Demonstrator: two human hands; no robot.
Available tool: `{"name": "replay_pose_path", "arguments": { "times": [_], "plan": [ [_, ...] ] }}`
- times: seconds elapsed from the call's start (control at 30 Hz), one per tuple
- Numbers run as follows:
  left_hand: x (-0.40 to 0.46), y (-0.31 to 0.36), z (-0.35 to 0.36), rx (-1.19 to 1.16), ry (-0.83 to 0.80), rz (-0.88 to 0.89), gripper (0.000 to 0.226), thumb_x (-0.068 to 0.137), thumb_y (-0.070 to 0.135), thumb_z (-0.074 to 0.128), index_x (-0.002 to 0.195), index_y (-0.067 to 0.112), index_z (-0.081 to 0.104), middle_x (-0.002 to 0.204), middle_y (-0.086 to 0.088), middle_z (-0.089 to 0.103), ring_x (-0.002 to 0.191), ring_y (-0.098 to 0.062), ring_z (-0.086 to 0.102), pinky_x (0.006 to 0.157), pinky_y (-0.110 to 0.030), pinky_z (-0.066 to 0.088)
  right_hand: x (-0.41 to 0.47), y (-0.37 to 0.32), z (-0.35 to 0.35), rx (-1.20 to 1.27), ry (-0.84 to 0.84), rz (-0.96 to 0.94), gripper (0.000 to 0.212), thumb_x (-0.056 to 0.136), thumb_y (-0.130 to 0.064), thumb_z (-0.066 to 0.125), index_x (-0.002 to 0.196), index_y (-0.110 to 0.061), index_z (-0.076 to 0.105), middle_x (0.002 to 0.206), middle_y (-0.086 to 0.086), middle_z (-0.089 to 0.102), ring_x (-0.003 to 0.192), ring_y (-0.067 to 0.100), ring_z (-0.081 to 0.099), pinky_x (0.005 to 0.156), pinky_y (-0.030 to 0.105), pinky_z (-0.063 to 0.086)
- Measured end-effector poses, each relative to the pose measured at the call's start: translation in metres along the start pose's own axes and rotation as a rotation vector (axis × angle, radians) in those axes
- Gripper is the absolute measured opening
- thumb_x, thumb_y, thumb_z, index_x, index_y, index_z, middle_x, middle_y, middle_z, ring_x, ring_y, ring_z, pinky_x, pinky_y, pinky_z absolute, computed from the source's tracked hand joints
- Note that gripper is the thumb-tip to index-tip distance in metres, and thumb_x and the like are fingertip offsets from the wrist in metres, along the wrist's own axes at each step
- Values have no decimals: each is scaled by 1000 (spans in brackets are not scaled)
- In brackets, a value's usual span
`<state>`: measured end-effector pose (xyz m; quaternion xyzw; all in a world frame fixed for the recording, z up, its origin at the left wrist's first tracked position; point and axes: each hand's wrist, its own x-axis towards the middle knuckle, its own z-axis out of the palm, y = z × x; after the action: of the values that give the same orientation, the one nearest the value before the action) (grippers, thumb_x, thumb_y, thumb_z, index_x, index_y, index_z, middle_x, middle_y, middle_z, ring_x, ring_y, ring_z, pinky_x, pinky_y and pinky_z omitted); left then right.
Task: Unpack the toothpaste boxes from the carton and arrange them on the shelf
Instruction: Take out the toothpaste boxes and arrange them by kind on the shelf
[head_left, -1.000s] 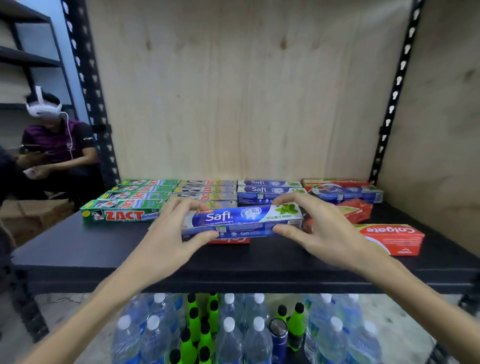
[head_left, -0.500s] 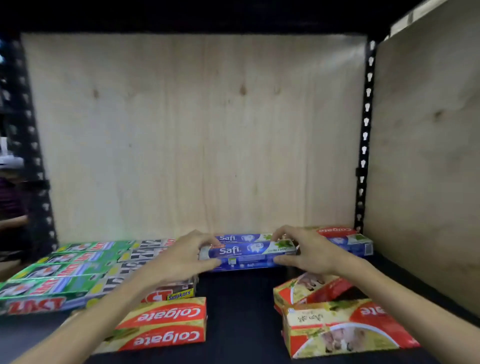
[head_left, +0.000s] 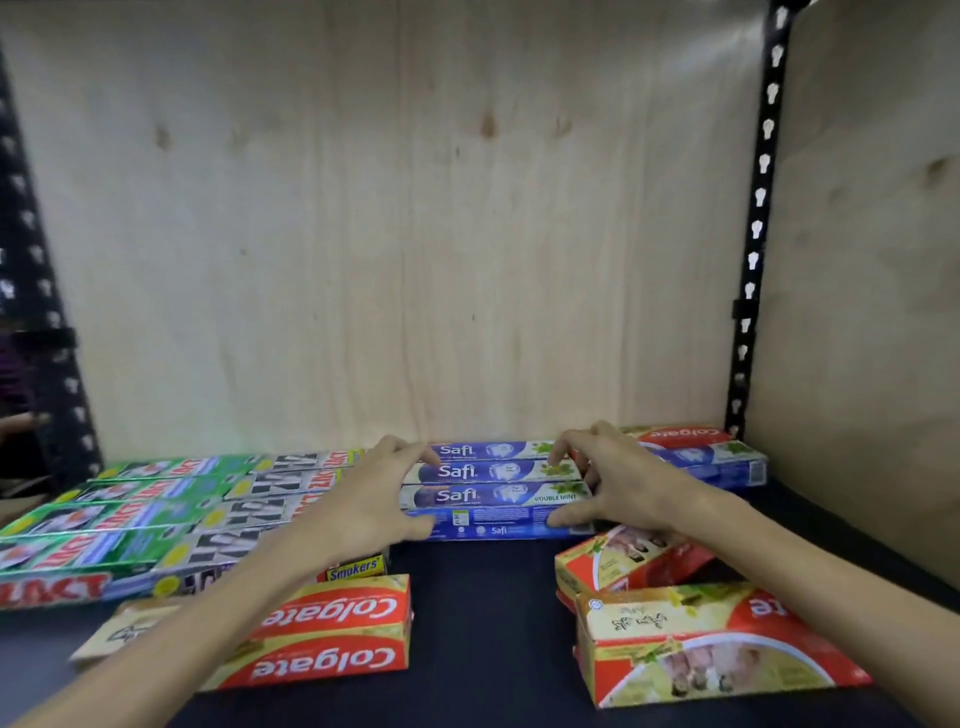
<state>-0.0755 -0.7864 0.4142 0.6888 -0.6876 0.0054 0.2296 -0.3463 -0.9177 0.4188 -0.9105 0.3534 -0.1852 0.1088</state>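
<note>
Both the left hand (head_left: 374, 499) and right hand (head_left: 623, 483) pinch the front Safi box (head_left: 493, 506) ends in curled fingers; it should be pressed squarely against its row before release.

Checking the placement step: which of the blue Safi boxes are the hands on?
The front Safi box, reading "Double Mint": left hand and right hand hold its ends; two more Safi boxes lie behind.

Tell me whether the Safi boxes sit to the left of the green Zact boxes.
No, the Safi boxes lie right of the green Zact boxes.

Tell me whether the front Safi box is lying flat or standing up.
Lying flat: the front Safi box rests lengthwise on the shelf, logo face up.
</note>
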Motion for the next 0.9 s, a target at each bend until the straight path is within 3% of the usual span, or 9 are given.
{"name": "replay_pose_path", "arguments": {
  "times": [0.13,0.3,0.43,0.6,0.77,0.9],
  "plan": [
    [5,-6,-2,22,-47,-75,78,75,41,82,143,25,46,141,6,47,123,-9,46,98,-21,36,-1,0,4,-4,8,30,69,63,-64,81,120,-39,51,117,-8,36,98,10,52,96,38,50],
    [2,-6,-1,-19,-77,-123,78,77,43,80,144,24,47,142,7,50,126,-11,49,105,-24,39,2,-2,-3,-45,-39,86,82,64,-69,77,132,-35,48,130,-5,40,111,15,48,102,40,45],
    [2,-2,-2,3,-78,-139,80,75,44,80,145,24,47,142,5,49,125,-11,50,101,-23,39,-4,-4,-3,-74,-4,73,87,65,-73,72,138,-33,44,137,-5,42,118,14,46,104,39,44],
    [3,18,1,-19,-42,-116,83,73,56,79,143,26,47,140,10,50,114,-4,47,93,-20,35,-18,5,-10,-41,91,95,93,54,-91,56,133,-43,47,130,-6,48,119,16,51,103,41,45],
    [19,63,19,-102,73,-39,63,82,57,70,133,25,53,136,7,54,121,-10,51,102,-26,41,-37,42,-29,-110,224,250,79,71,-79,59,134,-33,49,133,2,53,122,24,50,103,45,43],
    [48,104,46,-154,56,23,52,89,49,66,131,20,57,133,3,58,121,-13,53,103,-31,44,-51,79,-42,-150,290,419,76,81,-64,65,139,-20,45,132,14,53,122,33,52,99,42,46]
  ]
}}
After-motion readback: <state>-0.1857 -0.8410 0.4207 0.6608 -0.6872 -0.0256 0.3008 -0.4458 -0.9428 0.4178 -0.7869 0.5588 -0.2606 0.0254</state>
